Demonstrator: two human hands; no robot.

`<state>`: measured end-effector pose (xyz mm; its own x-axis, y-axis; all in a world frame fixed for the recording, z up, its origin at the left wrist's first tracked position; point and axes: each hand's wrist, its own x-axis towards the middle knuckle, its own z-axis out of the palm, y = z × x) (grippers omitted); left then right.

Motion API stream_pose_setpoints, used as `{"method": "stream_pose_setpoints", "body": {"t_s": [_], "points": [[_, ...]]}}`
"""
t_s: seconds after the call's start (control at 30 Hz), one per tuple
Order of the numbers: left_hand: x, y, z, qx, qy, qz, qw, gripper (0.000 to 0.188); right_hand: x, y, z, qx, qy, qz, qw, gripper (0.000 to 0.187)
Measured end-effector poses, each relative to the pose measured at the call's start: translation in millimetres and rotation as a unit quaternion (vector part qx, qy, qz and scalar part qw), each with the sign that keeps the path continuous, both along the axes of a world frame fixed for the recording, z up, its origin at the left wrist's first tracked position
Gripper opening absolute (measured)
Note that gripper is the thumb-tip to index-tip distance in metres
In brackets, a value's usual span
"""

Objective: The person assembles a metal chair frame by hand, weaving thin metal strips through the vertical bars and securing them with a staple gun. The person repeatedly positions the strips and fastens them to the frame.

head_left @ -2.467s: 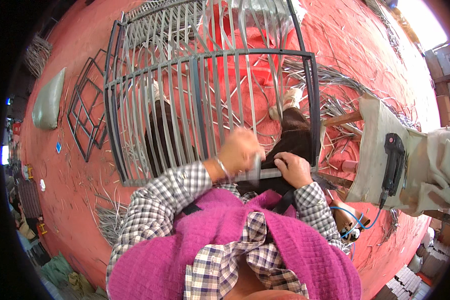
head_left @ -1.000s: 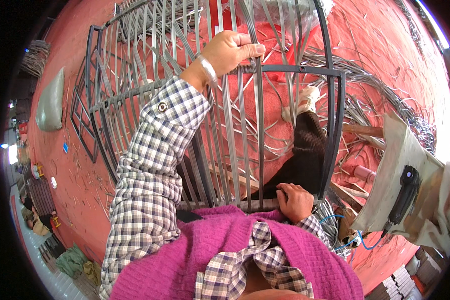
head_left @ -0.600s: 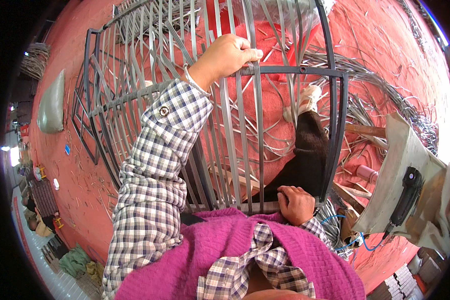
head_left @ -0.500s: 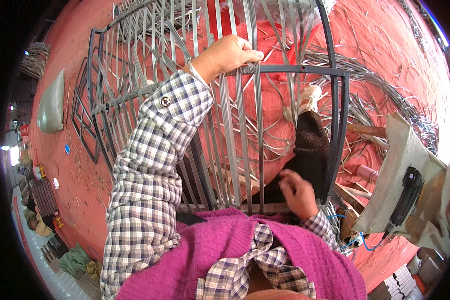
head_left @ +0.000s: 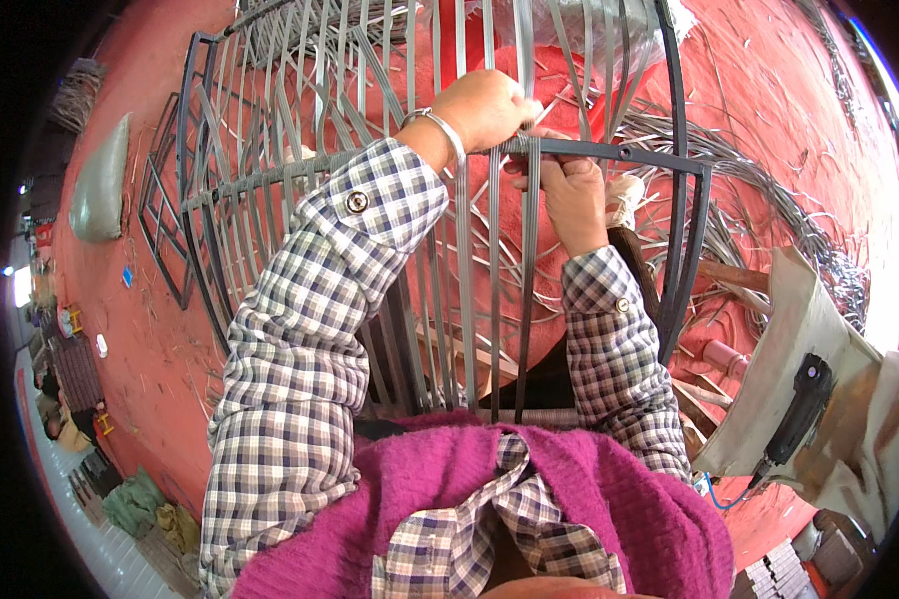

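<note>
A dark metal frame [head_left: 659,160] stands upright before me, strung with flat grey plastic strips [head_left: 461,260]. At its crossbar, my left hand [head_left: 484,110] is closed with thumb and fingers on one grey strip [head_left: 529,270], just above the bar. My right hand [head_left: 574,205] meets it from below the bar. Its fingers curl around behind the same strip, and the fingertips are partly hidden by the strip and bar. The strip runs down from the crossbar toward the lower rail near my waist.
Loose grey strips [head_left: 749,160] lie heaped on the red floor at the right. A black power tool [head_left: 804,409] with a blue cord rests on a cloth-covered stand [head_left: 759,389]. Another dark frame [head_left: 160,200] and a stuffed sack [head_left: 100,190] are at the left.
My right hand has risen from low near my lap to the crossbar, beside my left hand, and closed there. My left hand stays at the strip; the frame sits slightly farther right in view.
</note>
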<state>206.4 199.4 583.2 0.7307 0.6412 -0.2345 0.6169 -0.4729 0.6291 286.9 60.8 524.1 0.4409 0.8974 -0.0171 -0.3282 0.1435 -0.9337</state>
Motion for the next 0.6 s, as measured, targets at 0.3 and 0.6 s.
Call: {"method": "stream_pose_setpoints", "body": {"t_s": [0.3,0.6], "points": [[-36.3,-46.3,11.7,0.188,-0.222,-0.046,0.956,0.02,-10.1,-39.5,39.8,-0.064,-0.465,-0.082,0.879,0.01],[-24.9,-44.4,15.5,0.206,-0.1,-0.059,0.972,0.026,-10.7,-40.2,97.2,-0.047,-0.14,0.064,0.987,0.026]]}}
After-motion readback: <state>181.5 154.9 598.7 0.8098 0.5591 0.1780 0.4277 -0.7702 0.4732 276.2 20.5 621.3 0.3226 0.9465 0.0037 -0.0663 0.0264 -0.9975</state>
